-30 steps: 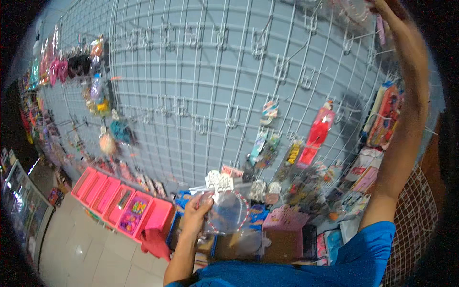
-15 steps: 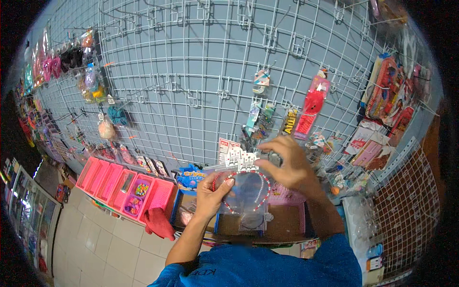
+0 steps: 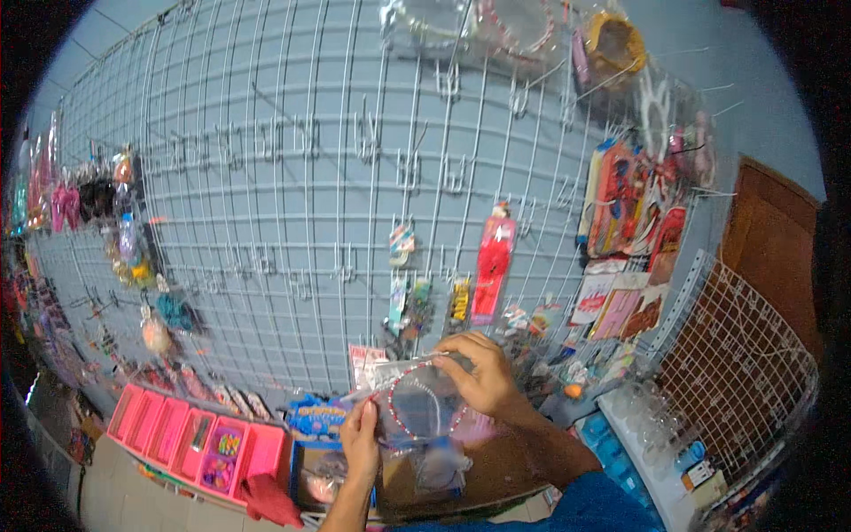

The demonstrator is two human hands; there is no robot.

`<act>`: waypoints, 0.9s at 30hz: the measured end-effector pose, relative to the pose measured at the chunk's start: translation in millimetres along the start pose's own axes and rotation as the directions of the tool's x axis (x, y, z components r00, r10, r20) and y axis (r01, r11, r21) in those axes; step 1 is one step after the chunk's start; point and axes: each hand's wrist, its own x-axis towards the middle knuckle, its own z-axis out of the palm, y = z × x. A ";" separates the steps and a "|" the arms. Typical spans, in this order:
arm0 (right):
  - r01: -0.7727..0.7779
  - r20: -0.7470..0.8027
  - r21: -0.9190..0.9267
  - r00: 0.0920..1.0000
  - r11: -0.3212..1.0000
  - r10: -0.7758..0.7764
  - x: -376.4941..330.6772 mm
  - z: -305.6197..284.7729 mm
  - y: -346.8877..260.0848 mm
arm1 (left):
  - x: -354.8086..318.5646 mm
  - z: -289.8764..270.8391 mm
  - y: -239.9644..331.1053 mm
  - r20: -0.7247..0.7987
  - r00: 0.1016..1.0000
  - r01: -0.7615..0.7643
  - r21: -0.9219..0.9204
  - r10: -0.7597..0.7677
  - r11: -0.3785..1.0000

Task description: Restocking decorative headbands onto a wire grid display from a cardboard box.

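My left hand and my right hand both grip a clear plastic packet that holds a round beaded hairband with red and white beads. The left hand pinches its lower left edge, the right hand covers its upper right corner. The packet sits low in front of a grey wire grid wall fitted with empty hooks. A red carded item hangs just above my right hand.
Packaged toys and cards hang at the right of the grid, more clear packets at the top. Hair accessories hang at the left. Pink bins stand below left; a wire basket and clear jars at right.
My right arm came down from the top of the grid and took hold of the packet. My view has moved closer to the wall and the packet now sits slightly lower.
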 end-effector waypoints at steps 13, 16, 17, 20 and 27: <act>0.237 -0.452 -0.445 0.773 0.864 -0.445 142.6 -132.9 -69.4 | -3.8 -18.8 -17.0 -0.034 0.993 0.100 -0.258 -0.112 0.961; 0.248 -0.522 -0.534 0.655 0.809 -0.546 195.1 -181.9 -70.6 | -0.3 -21.9 -13.7 0.015 0.977 0.213 -0.133 -0.212 0.968; 0.230 -0.538 -0.547 0.641 0.805 -0.548 210.7 -194.5 -78.8 | -2.2 -11.9 -3.9 -0.094 0.988 0.114 -0.075 -0.121 0.991; 0.250 -0.530 -0.641 0.540 0.726 -0.654 258.5 -233.0 -99.2 | -2.5 -22.0 -15.9 -0.079 0.985 0.143 -0.143 -0.156 0.979; 0.126 -0.582 -0.680 0.506 0.722 -0.636 349.0 -298.2 -120.0 | 10.4 -27.2 -20.5 -0.090 0.988 0.111 -0.127 -0.123 0.986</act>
